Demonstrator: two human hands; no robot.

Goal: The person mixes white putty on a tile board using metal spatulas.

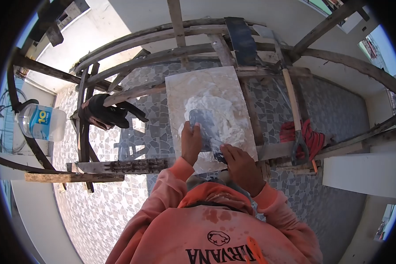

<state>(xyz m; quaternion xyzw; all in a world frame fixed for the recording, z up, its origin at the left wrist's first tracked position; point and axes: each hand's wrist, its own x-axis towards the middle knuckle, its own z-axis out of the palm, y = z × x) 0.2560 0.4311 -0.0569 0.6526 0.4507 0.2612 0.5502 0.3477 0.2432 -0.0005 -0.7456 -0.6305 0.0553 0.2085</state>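
A pale board (pixel 178 90) lies in front of me across the timber frame, with a heap of white, plaster-like paste (pixel 226 112) spread over its middle. My left hand (pixel 190 143) is closed on the near left edge of a flat grey rectangular plate (pixel 200 119), which overlaps the heap and has white smears on it. My right hand (pixel 241 165) is wrapped round the dark handle of a putty knife (pixel 219 156). The knife's blade points away from me, close to the near end of the plate, and is partly smeared white.
Wooden beams (pixel 154 55) surround the board. A shovel (pixel 291 97) leans at the right, beside a red cloth (pixel 312 136). On the left hang a black jacket-like garment (pixel 103 112) and a clear 10-litre bottle (pixel 55 125). Below is a stone-patterned floor (pixel 105 207).
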